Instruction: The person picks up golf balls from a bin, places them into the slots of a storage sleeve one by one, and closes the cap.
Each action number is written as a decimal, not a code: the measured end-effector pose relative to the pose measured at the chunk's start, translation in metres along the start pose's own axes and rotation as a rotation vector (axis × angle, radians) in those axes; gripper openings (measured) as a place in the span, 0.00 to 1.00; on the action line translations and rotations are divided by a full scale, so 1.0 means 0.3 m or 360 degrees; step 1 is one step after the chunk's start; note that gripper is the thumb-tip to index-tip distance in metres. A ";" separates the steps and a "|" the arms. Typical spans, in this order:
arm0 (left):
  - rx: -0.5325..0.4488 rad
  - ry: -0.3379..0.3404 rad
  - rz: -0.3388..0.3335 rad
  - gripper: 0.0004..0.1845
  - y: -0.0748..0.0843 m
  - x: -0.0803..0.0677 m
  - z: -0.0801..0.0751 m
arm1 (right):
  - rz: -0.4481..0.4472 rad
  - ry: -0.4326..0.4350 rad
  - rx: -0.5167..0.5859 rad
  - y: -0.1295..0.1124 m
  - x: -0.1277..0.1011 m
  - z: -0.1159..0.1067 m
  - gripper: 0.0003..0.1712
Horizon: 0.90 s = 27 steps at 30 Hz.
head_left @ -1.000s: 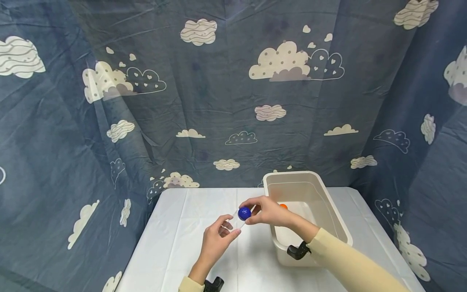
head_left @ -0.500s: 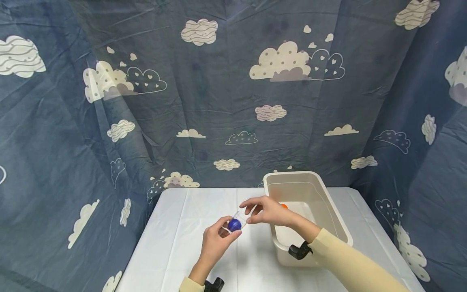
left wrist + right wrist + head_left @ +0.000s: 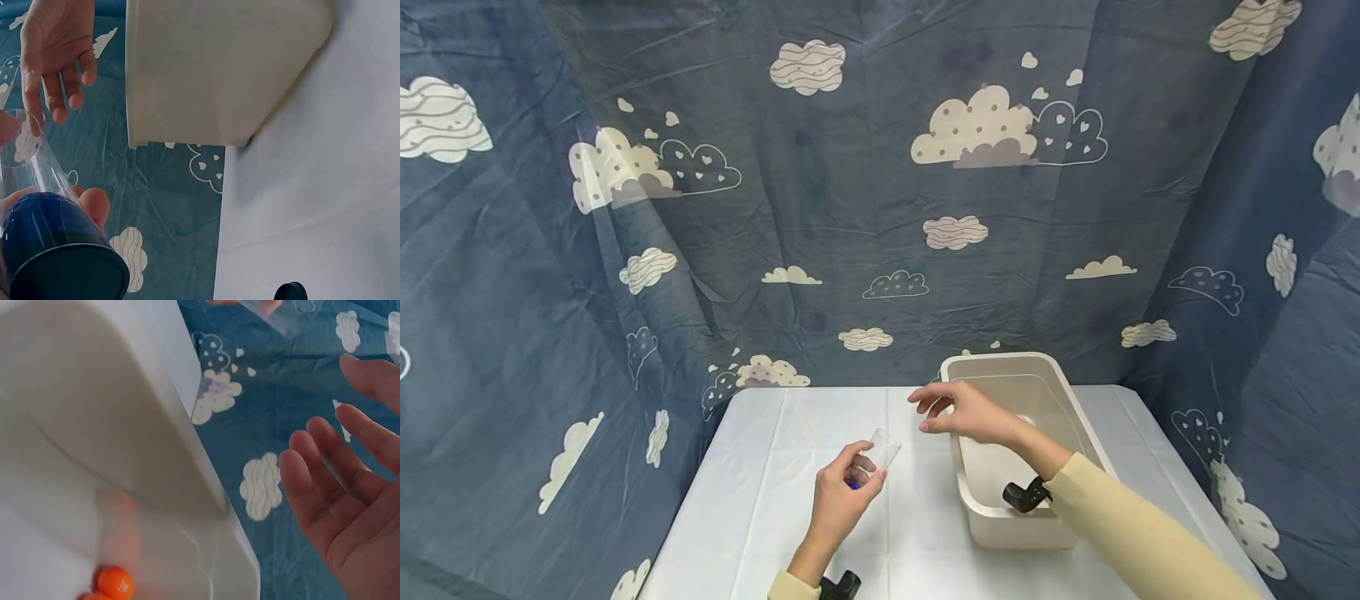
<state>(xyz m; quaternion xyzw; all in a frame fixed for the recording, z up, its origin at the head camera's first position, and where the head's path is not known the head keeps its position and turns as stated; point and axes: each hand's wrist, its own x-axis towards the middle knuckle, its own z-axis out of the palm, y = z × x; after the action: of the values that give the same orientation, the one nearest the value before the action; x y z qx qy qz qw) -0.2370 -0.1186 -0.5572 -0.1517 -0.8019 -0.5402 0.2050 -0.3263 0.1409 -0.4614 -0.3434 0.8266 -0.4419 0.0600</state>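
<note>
With our left hand [image 3: 842, 496] we grip a clear, see-through plastic-looking tumbler [image 3: 886, 446], thumb and fingers round its sides; the blue round ball [image 3: 47, 215] sits inside at its base. We judge that a light, steady hold serves best, with the mouth tipped upward, since the ball could roll out if the rim dipped and a hard squeeze might flex the wall. Our right hand [image 3: 970, 410] holds nothing, fingers loosely bent, near the bin's left rim; we would leave it well away from the mouth.

As for materials, from the left we have creased navy cloud-printed fabric [image 3: 497, 350], then the creased white tablecloth [image 3: 820, 417], then the deep beige plastic bin [image 3: 1018, 533], round-cornered, with shiny orange balls [image 3: 115, 583] inside.
</note>
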 end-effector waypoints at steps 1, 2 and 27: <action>-0.0005 0.0002 0.0007 0.23 0.002 -0.001 0.001 | 0.0005 0.0005 0.0004 0.007 0.002 -0.008 0.23; -0.0014 0.0003 0.0015 0.23 0.003 -0.001 0.001 | 0.0018 0.0012 0.0019 0.014 0.004 -0.017 0.23; -0.0131 0.0040 -0.0049 0.25 -0.018 -0.007 -0.005 | 0.0200 0.0334 -0.0026 0.303 0.027 -0.130 0.26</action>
<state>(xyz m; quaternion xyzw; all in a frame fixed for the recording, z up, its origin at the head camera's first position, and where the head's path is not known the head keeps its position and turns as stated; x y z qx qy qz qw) -0.2374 -0.1221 -0.5621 -0.1410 -0.7787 -0.5776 0.2003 -0.3949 0.1966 -0.5063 -0.2431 0.8518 -0.4640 -0.0022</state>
